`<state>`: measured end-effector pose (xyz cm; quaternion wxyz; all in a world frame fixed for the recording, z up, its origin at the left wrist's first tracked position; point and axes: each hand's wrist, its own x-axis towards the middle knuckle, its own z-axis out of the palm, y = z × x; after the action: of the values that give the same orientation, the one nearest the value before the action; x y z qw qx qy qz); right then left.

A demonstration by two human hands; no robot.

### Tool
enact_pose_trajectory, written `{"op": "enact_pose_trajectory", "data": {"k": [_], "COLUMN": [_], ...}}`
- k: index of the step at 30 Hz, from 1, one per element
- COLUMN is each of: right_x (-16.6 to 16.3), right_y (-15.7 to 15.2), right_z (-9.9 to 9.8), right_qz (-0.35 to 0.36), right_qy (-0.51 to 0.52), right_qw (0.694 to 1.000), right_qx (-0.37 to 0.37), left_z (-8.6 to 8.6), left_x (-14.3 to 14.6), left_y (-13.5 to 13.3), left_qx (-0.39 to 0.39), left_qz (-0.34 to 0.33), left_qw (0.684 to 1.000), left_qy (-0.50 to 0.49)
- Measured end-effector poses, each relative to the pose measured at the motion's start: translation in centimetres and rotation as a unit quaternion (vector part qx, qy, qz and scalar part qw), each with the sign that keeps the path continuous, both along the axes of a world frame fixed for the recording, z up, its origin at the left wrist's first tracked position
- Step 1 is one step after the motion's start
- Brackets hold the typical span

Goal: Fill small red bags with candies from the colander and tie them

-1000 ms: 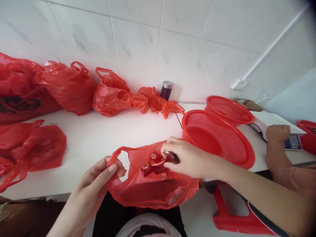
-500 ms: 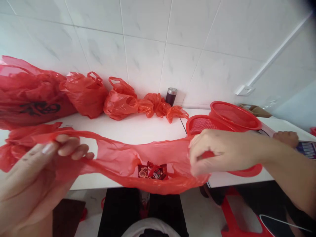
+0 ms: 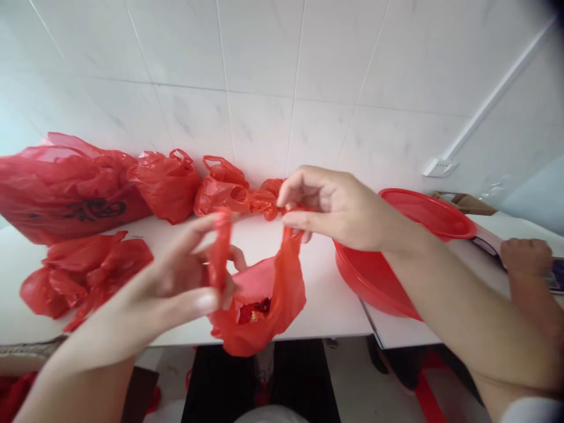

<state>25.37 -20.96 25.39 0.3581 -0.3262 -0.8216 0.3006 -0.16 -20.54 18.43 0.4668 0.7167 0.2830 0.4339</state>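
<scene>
A small red plastic bag [image 3: 259, 305] hangs in front of me over the edge of the white table [image 3: 317, 294]. Small red-wrapped sweets [image 3: 255, 310] show inside it. My left hand [image 3: 185, 282] pinches the bag's left handle, held upright. My right hand [image 3: 335, 205] grips the right handle a little higher and further back. Both handles are pulled up close together, so the bag's mouth is narrow.
Several filled red bags [image 3: 70, 188] line the tiled wall at the left, and another red bag [image 3: 83, 270] lies nearer. Two red mesh baskets [image 3: 396, 247] sit at the right. Another person's hand [image 3: 524, 258] rests on the table at the far right.
The bag was stretched wide between my hands; both hands have risen and come together, gathering the handles so the bag hangs narrow. Earlier still, my right hand was inside the bag's mouth.
</scene>
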Motion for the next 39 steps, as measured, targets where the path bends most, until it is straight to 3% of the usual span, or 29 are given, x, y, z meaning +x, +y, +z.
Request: {"op": "enact_pose_trajectory", "data": {"k": [4,7,9,12,17,21,23,25,27,31,33,36,39], "right_x": [-4.4,-5.1,-4.2,-2.6,-2.9,-3.8,-3.9,-3.9,-4.0,-4.4,-4.3,-3.9,-3.8], "right_y": [1.3,2.5,3.5,4.0,0.3,-1.8,-0.9,0.8,2.4,3.7,3.7,3.5,3.2], "right_z": [-1.4,-3.0,-4.4,-6.7,-8.1,-8.4,-9.2,-10.5,-11.9,-14.0,-14.4,-14.4,-14.1], "right_qz": [0.066,0.022,-0.022,-0.041,-0.093,-0.014,-0.059,-0.096,-0.084,-0.067,-0.052,0.007,-0.038], "right_qy": [0.042,0.116,0.135,0.091,0.134,0.11,0.15,0.195,0.203,0.206,0.211,0.185,0.176], "right_qw": [0.997,0.991,0.989,0.994,0.986,0.994,0.986,0.976,0.972,0.962,0.956,0.955,0.97], "right_qx": [0.014,0.058,0.046,-0.032,-0.026,0.022,0.038,-0.008,-0.081,-0.165,-0.197,-0.23,-0.163], "left_z": [0.1,-0.3,-0.5,-1.0,-1.5,-1.1,-1.0,-1.2,-1.9,-4.1,-5.1,-6.0,-6.4], "left_x": [3.3,3.8,3.7,3.6,3.3,2.5,2.4,2.7,3.2,4.1,4.3,4.5,4.4], "left_y": [2.3,3.1,3.3,3.6,4.4,4.4,4.1,3.9,3.9,4.4,4.6,4.4,3.9], "left_qx": [0.02,-0.047,-0.118,-0.181,-0.201,-0.13,-0.081,-0.049,-0.017,0.134,0.209,0.248,0.207], "left_qz": [-0.063,-0.039,-0.005,0.007,-0.054,-0.096,-0.105,-0.101,-0.063,0.133,0.19,0.206,0.181], "left_qw": [0.989,0.985,0.983,0.98,0.976,0.982,0.978,0.972,0.97,0.947,0.931,0.922,0.934], "left_qy": [0.13,0.159,0.142,0.088,0.063,0.101,0.163,0.207,0.233,0.26,0.233,0.215,0.227]}}
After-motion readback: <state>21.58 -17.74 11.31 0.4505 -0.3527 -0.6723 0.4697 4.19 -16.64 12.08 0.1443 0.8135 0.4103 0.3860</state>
